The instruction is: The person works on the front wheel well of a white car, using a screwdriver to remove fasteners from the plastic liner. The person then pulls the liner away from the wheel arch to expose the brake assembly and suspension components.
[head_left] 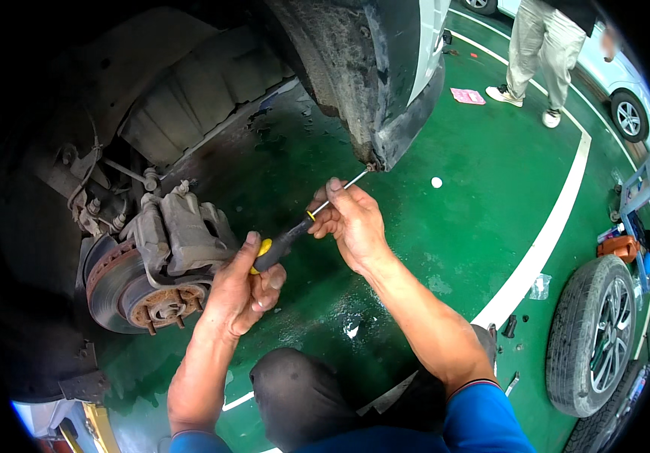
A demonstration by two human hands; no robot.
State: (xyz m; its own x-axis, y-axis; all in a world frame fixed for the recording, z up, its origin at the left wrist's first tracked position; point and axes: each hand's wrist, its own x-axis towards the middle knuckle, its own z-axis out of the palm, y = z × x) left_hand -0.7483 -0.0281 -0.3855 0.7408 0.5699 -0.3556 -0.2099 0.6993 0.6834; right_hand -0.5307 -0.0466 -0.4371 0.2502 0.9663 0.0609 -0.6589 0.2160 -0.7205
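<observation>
My left hand (pixel 249 283) grips the black-and-yellow handle of a screwdriver (pixel 285 243). My right hand (pixel 347 219) has its fingers around the steel shaft just above the handle. The shaft slants up to a small fastener (pixel 372 166) at the lower corner of a dirty dark wheel-arch edge and bumper (pixel 400 98), where the tip meets it. To the left of my left hand are an exposed brake disc (pixel 113 294) with rusty hub and studs, and a dusty caliper (pixel 189 234) mounted on it.
Another person (pixel 536 57) stands upper right beside a white car (pixel 604 60). A removed wheel (pixel 589 332) lies at right, near a metal rack (pixel 638 196), an orange case (pixel 617 247) and scattered tools (pixel 511 326). The wheel well (pixel 204 90) arches upper left over a green floor (pixel 476 226).
</observation>
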